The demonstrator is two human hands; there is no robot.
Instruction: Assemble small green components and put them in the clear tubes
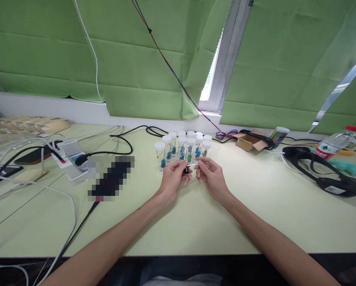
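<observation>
Above the table, my left hand [172, 178] is closed in a pinch around a small black piece [186, 170]. From it a thin metal rod [192, 165] runs sideways to my right hand [212, 174], whose thumb and fingertips are closed at the rod's other end. The kind of this object is too small to make out. Just beyond my fingers stands a group of several clear vials [160, 155] with white caps, upright and close together. Small blue parts [198, 152] and a green one [189, 158] show inside them. My hands partly hide the front vials.
On the left lie a power strip [73, 159], tangled cables, a phone [31, 155] and a blurred-out dark object [114, 178]. To the right are an open cardboard box [249, 141], a canister [279, 136], a black headset [324, 174] and a plastic bottle [334, 145].
</observation>
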